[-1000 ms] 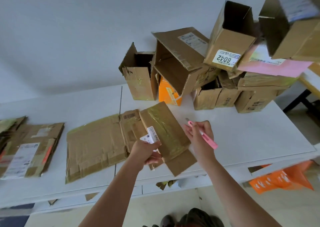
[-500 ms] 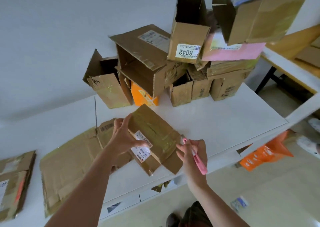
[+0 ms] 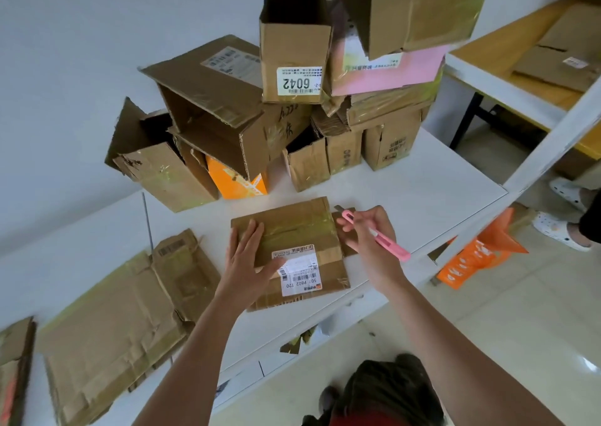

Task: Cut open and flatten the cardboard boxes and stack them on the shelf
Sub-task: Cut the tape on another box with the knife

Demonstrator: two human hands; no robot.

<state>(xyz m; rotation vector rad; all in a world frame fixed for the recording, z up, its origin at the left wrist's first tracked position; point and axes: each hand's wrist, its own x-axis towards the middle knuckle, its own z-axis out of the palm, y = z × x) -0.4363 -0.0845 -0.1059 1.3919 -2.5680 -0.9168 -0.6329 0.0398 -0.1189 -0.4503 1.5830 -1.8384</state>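
A small taped cardboard box (image 3: 302, 227) with a white shipping label lies flat on the white shelf (image 3: 416, 198) near its front edge. My left hand (image 3: 250, 256) presses flat on the box's left half, fingers straight. My right hand (image 3: 367, 233) grips a pink utility knife (image 3: 383, 238) at the box's right edge, its blade tip pointing toward the box's far right corner. To the left lies a large flattened cardboard sheet (image 3: 120, 321).
A heap of open cardboard boxes (image 3: 292, 100) fills the back of the shelf, with an orange box and a pink one among them. A flattened stack (image 3: 13, 370) sits at the far left. A white shelf post (image 3: 553, 139) rises on the right; someone's feet stand beyond it.
The small box has gone from tilted in my left hand to lying flat on the shelf. My left hand now presses on top, and the knife hand has moved to its right edge.
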